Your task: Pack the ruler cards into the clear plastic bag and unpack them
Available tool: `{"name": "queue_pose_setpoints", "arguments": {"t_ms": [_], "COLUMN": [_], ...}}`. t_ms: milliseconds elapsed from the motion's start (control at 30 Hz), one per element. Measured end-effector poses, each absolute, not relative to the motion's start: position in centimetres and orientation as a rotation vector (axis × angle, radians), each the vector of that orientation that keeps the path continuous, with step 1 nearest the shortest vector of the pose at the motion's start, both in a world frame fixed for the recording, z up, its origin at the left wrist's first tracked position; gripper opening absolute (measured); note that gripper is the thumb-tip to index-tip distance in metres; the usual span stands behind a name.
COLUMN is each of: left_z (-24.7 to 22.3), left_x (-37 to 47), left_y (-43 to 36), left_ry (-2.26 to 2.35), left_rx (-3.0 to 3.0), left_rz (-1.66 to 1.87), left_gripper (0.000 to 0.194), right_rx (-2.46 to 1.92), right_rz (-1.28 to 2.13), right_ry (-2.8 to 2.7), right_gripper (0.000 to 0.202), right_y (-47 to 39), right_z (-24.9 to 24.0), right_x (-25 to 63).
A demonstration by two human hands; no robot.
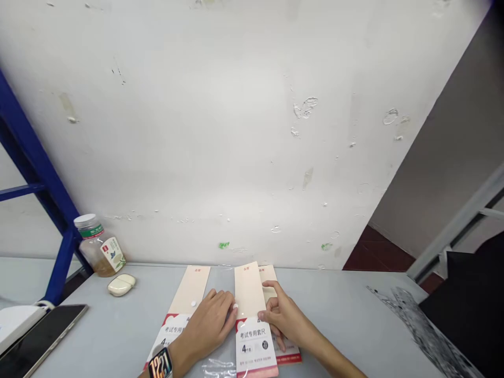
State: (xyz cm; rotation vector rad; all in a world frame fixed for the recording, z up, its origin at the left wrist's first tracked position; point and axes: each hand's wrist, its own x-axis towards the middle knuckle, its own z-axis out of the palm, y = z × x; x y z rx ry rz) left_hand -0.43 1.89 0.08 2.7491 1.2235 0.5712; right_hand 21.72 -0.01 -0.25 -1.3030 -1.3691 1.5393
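A ruler-set packet, cream above and white and red below, stands in the middle with its top tilted up a little. My right hand pinches its right edge between thumb and forefinger, the other fingers curled behind. Close to its left edge is my left hand, fingers curled in, a small white round spot at the thumb tip. What those fingers hold is hidden. Under my left hand lies a second packet, with a white dot on it. A third packet lies partly covered behind the middle one.
Clear plastic film lies at the table's front. To the left are a jar, a cream mouse-shaped case, a phone and a blue metal frame. Transparent rulers and a dark item are right. A wall closes the back.
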Motion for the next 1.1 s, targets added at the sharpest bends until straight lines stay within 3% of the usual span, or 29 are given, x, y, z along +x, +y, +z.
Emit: {"name": "queue_pose_setpoints", "arguments": {"t_ms": [67, 367, 633, 1100], "left_z": [0.0, 0.2, 0.0, 1.1], "left_x": [-0.4, -0.4, -0.2, 1.0], "left_y": [1.9, 1.9, 1.8, 1.0], "left_ry": [1.232, 1.203, 1.089, 0.907], "left_rx": [2.739, 2.821, 3.02, 3.363], "left_rz": [0.585, 0.522, 0.555, 0.69], "left_gripper": [0.03, 0.03, 0.027, 0.021], "right_rx": [-1.269, -1.275, -1.363, -1.437], "right_rz": [1.493, 1.412, 1.028, 1.332], "right_ry": [-1.303, -1.376, -1.602, -1.449], "right_gripper": [0.064, 0.047, 0.029, 0.023], "right_y": [0.0, 0.0, -0.3, -0.8], "right_z": [-0.4, -1.3, 0.1, 0.2], "right_x": [21.3, 20.4, 20.8, 19.8]}}
